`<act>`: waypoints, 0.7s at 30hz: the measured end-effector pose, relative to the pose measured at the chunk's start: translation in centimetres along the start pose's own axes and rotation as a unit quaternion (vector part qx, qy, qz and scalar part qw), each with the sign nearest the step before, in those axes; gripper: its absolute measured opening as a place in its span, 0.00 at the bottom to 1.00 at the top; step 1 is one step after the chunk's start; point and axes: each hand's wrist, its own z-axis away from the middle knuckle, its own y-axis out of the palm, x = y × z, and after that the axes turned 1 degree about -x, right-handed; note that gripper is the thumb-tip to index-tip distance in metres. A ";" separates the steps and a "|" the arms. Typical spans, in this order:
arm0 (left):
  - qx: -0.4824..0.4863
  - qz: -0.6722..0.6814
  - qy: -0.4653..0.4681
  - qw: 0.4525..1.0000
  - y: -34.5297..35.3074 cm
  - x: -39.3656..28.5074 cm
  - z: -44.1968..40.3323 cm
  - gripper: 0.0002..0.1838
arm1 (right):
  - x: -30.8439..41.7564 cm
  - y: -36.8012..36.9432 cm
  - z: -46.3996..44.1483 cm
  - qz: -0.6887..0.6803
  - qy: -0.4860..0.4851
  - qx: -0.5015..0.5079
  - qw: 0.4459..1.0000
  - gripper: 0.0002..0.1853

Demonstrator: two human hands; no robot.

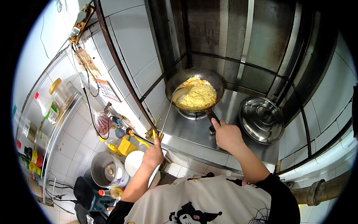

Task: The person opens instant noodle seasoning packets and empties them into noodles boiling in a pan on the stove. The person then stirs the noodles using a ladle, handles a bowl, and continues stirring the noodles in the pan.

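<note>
A dark wok (pixel 217 77) stands on the gas burner (pixel 192 115), with a wide yellow mass of food (pixel 199 94) in it, egg by its look. My right hand (pixel 227 137) is closed round the wok's black handle. In my left hand (pixel 153 151) is the end of a long metal ladle (pixel 167 115). The ladle's bowl rests on the left side of the yellow food, inside the wok. The fingertips of my left hand are small in view, but they wrap the ladle's handle.
Right of the wok, a round metal lid (pixel 261 119) lies on the steel counter (pixel 179 130). A white plate (pixel 134 163), a metal pot (pixel 97 170) and bottles stand at the lower left. Dark metal bars frame the stove area.
</note>
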 end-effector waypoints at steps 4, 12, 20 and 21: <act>0.000 -0.002 0.003 1.000 -0.1 0.0 -0.1 0.31 | 0.1 0.2 0.0 0.006 0.011 -0.003 1.000 0.30; -0.008 0.004 0.002 1.000 0.1 0.1 -0.2 0.30 | 0.1 0.2 0.0 0.011 0.005 -0.019 1.000 0.29; -0.015 0.010 0.017 1.000 0.5 0.6 -0.4 0.31 | 0.1 0.0 0.1 0.011 0.004 -0.022 1.000 0.29; -0.015 0.013 0.019 1.000 0.5 0.6 -0.4 0.30 | 0.1 0.0 0.1 0.010 0.005 -0.024 1.000 0.29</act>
